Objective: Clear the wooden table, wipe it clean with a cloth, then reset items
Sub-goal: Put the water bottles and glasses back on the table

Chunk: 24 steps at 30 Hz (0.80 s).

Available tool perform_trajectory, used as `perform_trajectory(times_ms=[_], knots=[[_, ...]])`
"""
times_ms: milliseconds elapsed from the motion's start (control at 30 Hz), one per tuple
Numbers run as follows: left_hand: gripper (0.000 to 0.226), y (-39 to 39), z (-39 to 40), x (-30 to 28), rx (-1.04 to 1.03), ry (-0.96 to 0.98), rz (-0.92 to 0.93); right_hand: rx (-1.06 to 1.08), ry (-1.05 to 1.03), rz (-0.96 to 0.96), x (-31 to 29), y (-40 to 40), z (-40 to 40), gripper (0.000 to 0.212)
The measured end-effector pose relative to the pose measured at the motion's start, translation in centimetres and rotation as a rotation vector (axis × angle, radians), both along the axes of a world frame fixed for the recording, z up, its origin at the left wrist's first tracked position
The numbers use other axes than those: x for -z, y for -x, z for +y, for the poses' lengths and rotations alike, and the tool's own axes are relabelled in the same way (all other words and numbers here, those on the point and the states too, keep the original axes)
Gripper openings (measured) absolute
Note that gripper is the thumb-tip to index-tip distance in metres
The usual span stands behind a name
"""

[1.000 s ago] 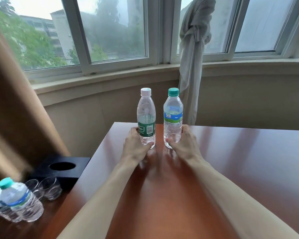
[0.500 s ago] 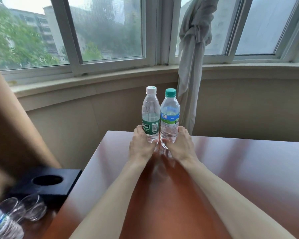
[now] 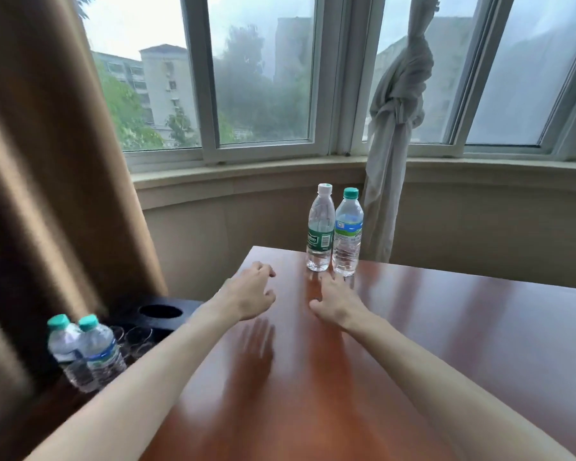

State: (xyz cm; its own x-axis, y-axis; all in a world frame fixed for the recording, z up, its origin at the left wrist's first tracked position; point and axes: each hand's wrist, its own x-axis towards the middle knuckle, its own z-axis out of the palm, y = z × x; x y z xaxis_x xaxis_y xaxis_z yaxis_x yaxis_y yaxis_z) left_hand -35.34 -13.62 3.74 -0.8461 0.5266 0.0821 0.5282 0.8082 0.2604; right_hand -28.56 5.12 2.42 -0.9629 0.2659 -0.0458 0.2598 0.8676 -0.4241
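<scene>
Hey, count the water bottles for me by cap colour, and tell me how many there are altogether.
White cap: 1, the green-label bottle on the wooden table.
Teal cap: 3, the blue-label bottle beside it, plus the left side bottle and the right side bottle on the lower surface to the left.
Total: 4 bottles.

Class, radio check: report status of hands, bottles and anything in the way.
Left hand open, right hand open, both empty above the table. White-capped bottle and green-capped bottle upright, side by side, at far edge. Nothing blocking.
</scene>
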Motion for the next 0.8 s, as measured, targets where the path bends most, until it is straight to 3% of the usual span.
perform_trajectory(times_ms=[133,267,433,533,667,800], knots=[[0.038,-4.9,-10.1,1.0,0.002,0.049,0.123,-0.267,0.015,0.017,1.0,-2.1,-9.5,0.062],[0.033,-7.2,-20.5,5.1,-0.143,-0.071,0.156,-0.455,0.017,0.071,2.8,-1.2,-18.7,0.051],[0.034,-5.8,-30.9,11.1,-0.439,-0.135,0.153,-0.540,0.030,-0.015,6.7,3.6,-29.0,0.040],[0.040,-2.6,-34.8,14.7,-0.589,-0.206,0.118,-0.503,0.020,-0.122,9.3,7.8,-33.0,0.055],[0.078,2.5,-38.0,19.5,-0.741,-0.426,0.018,-0.391,0.094,-0.252,13.2,12.4,-37.0,0.087],[0.118,6.4,-39.4,23.5,-0.754,-0.678,-0.165,-0.319,0.209,-0.231,17.3,15.0,-40.8,0.084]])
